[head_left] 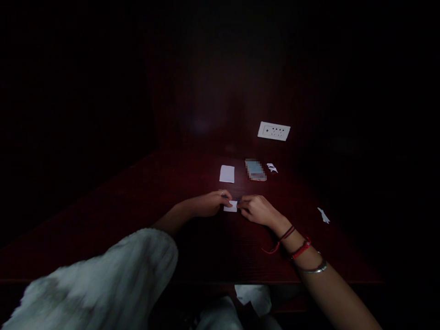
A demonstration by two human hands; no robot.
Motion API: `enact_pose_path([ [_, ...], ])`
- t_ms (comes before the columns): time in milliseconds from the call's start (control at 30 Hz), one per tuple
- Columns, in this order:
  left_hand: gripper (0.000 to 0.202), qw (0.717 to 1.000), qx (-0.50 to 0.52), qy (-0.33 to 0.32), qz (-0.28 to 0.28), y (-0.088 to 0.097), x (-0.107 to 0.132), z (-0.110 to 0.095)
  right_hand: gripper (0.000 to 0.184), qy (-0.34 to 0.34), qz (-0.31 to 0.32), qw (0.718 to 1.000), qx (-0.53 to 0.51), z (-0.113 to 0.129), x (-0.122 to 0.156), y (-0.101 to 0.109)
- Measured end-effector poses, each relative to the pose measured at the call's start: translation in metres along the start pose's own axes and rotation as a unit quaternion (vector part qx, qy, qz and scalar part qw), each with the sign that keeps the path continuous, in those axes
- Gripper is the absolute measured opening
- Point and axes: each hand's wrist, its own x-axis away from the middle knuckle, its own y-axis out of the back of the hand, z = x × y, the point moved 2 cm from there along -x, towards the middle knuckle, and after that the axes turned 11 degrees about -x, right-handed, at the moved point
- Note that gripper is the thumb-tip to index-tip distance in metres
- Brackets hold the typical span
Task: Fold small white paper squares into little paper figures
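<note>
A small white piece of paper [231,207] lies on the dark red table between my hands. My left hand [213,202] is closed at its left edge, thumb resting on top of it; a ring shows on one finger. From the right, my right hand [256,209] pinches the paper's right edge with bent fingers. Just beyond the hands lies a larger white sheet or stack of paper [227,174]. A phone with a blurred screen [255,169] is to the right of that.
Folded white paper pieces [272,167] sit right of the phone, and another folded paper [323,216] lies farther right on the table [137,192]. A white power socket [274,131] is on the back panel. Something white [254,298] is below the table's front edge.
</note>
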Motion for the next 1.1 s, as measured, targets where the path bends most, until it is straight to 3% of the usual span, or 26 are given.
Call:
enact_pose_path([
  [200,0.043,0.999,-0.052,0.004,0.0,0.005,0.001,-0.003,0.027,-0.033,-0.05,0.997,-0.047,-0.005,-0.002,0.005],
  [433,0.04,0.991,-0.13,0.033,0.013,0.002,0.003,0.001,0.024,-0.016,-0.036,0.995,-0.086,-0.012,-0.008,0.0],
  [633,0.038,0.983,-0.163,0.079,0.008,-0.001,0.004,0.0,0.02,-0.027,-0.056,0.981,-0.184,-0.013,-0.009,0.001],
  [800,0.043,0.987,-0.142,0.071,0.024,-0.005,0.005,-0.002,0.019,-0.084,-0.064,0.96,-0.26,-0.025,-0.01,-0.005],
  [933,0.049,0.989,-0.131,0.058,0.033,-0.007,0.006,0.0,0.018,-0.155,-0.135,0.946,-0.25,-0.038,-0.01,-0.012],
  [1100,0.054,0.99,-0.119,0.054,0.059,-0.004,0.006,-0.002,0.017,-0.177,-0.136,0.944,-0.244,-0.041,-0.012,-0.018],
])
